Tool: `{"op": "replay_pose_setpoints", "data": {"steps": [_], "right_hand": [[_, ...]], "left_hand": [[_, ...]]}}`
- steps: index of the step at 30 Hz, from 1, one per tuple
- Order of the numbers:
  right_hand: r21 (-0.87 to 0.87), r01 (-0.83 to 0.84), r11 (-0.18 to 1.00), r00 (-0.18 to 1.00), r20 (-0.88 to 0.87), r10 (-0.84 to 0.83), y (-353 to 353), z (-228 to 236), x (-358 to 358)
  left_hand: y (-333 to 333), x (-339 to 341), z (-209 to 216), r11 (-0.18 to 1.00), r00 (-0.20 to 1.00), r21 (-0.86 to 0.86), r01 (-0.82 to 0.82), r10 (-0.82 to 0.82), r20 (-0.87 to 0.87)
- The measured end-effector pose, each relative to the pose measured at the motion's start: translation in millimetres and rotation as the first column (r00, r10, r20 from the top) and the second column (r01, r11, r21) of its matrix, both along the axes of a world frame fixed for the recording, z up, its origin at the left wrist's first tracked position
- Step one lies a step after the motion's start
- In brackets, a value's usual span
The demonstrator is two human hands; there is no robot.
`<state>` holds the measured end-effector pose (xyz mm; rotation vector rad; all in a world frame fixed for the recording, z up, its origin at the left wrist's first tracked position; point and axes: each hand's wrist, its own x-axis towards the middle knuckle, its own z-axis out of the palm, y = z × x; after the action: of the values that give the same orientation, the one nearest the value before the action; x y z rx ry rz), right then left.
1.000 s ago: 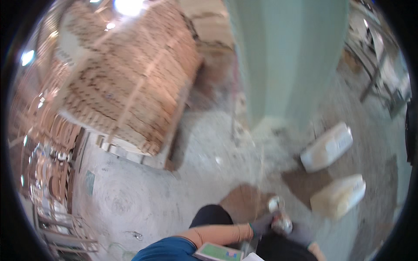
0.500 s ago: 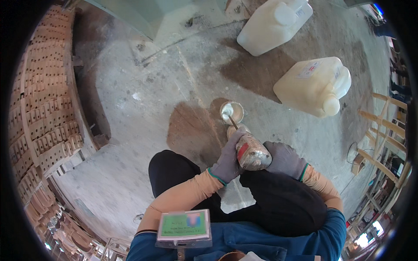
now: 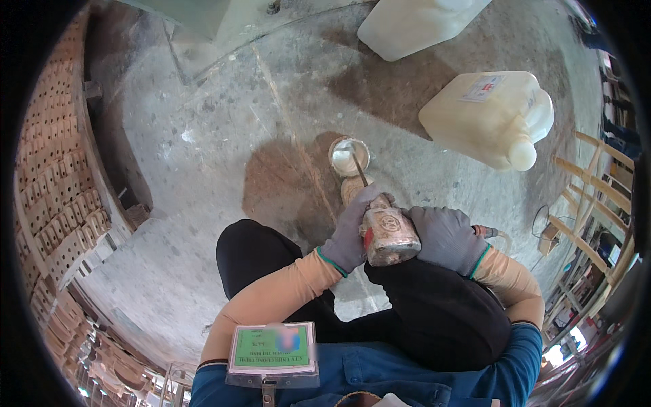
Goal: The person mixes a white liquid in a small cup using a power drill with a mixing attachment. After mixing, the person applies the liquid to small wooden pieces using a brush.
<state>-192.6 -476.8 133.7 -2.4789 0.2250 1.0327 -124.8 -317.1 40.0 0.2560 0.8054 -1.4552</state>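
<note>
Both my hands wear grey gloves with green cuffs. My left hand (image 3: 352, 234) is closed around the front of a worn, paint-smeared power drill (image 3: 392, 237). Its handle is wrapped by my right hand (image 3: 449, 237), and an orange-brown hose fitting (image 3: 484, 231) sticks out past that fist. From the drill's front a thin rod (image 3: 359, 169) reaches into a small round tub (image 3: 349, 156) of white paste on the floor. A second pale round container (image 3: 353, 188) stands close against the tub, partly covered by the rod and my left hand.
A yellowish plastic jug (image 3: 485, 122) stands to the right, with a whiter jug (image 3: 413, 27) beyond it. Stacked drilled wooden pieces (image 3: 57, 183) line the left side. Wooden frames (image 3: 590, 197) stand at the far right. Stains mark the concrete floor (image 3: 203, 156).
The drill has turned in my hands, showing more of its rear top, and the hose fitting now shows beside my right hand. The view has shifted slightly; the rod stays in the tub.
</note>
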Motion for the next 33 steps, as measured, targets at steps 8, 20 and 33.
{"op": "replay_pose_setpoints", "data": {"steps": [8, 20, 33], "right_hand": [[0.019, 0.001, 1.000, 0.996, -0.088, 0.001, -1.9, 9.0, 0.1], [0.060, -0.054, 0.997, 0.989, -0.137, 0.061, 3.5, -1.0, -4.6], [0.068, -0.069, 0.995, 0.991, -0.109, 0.077, 8.5, -3.0, -1.3]], "left_hand": [[-5.6, -2.9, 7.9, 0.995, 0.997, 0.080, 0.058, -0.054, -0.046], [6.9, -2.9, 10.9, 0.996, 0.999, 0.084, 0.036, -0.037, 0.008], [14.3, 1.3, 9.5, 0.997, 0.998, 0.053, 0.059, -0.060, 0.032]]}}
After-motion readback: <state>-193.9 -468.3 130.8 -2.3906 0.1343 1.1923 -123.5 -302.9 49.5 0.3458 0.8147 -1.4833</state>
